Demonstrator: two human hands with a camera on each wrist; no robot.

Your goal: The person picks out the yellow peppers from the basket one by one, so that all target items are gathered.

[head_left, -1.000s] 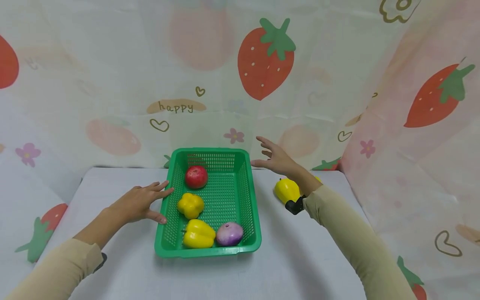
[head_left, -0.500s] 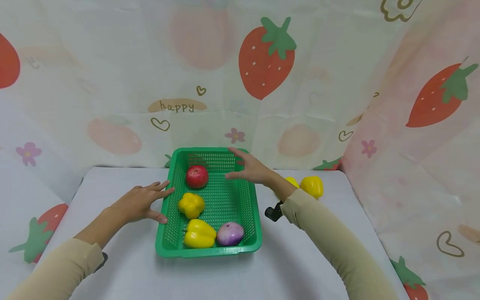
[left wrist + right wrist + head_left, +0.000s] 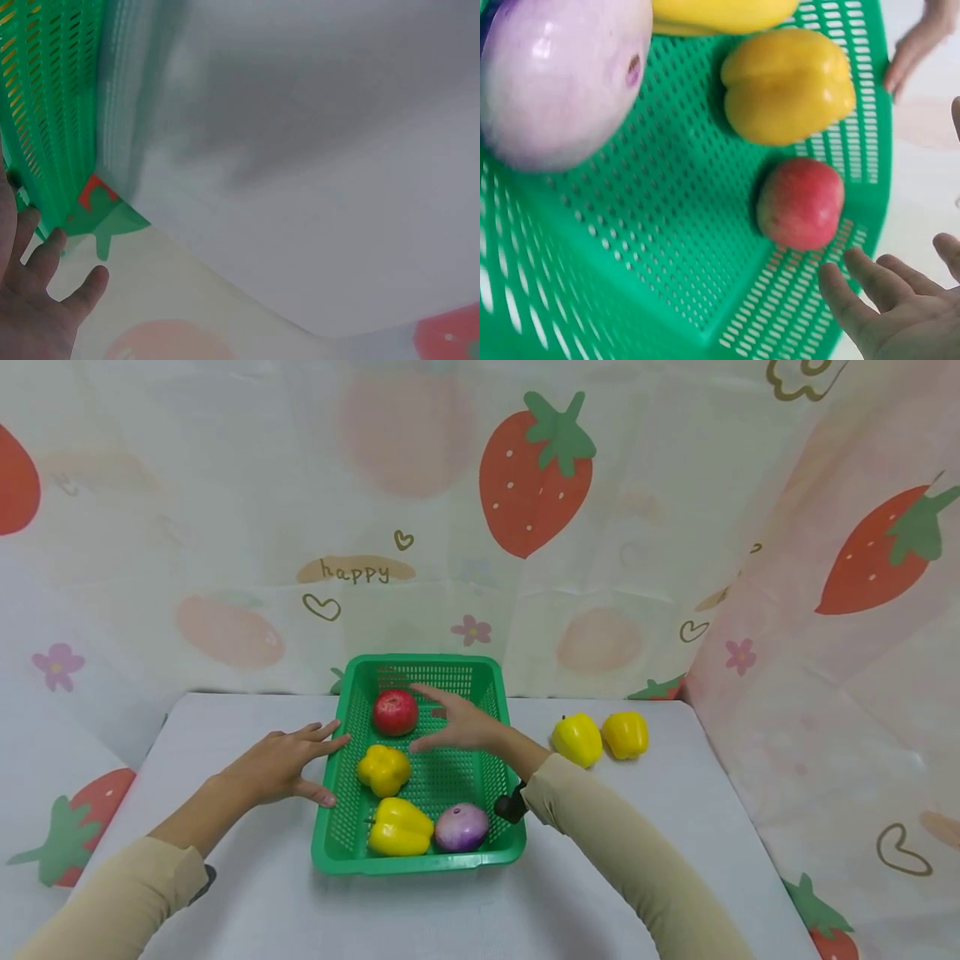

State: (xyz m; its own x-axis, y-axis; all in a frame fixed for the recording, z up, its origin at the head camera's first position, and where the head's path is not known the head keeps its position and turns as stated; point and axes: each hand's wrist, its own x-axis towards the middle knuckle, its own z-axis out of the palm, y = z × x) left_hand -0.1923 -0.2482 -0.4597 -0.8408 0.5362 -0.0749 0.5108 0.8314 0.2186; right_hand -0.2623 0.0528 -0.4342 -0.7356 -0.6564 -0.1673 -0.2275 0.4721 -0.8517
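A green plastic basket (image 3: 420, 865) stands on the white table. Inside, a red round fruit (image 3: 395, 712) lies at the back left, with a yellow bell pepper (image 3: 383, 770) in front of it. Near the front wall are another yellow bell pepper (image 3: 400, 827) and a purple eggplant (image 3: 462, 827). My left hand (image 3: 281, 766) rests its spread fingers at the basket's left rim. Over the basket reaches my right hand (image 3: 461, 725), fingers spread and holding nothing, close to the red fruit; in the right wrist view its fingertips (image 3: 832, 277) appear beside that fruit, apart from it.
Two more yellow bell peppers, a left one (image 3: 577, 740) and a right one (image 3: 626, 735), sit on the table (image 3: 615, 827) to the right of the basket. A strawberry-printed cloth (image 3: 420, 527) hangs behind and along the sides.
My right hand has moved left from beyond the basket's right rim to above its inside, uncovering the two peppers on the table. My left hand and the basket's contents have stayed put.
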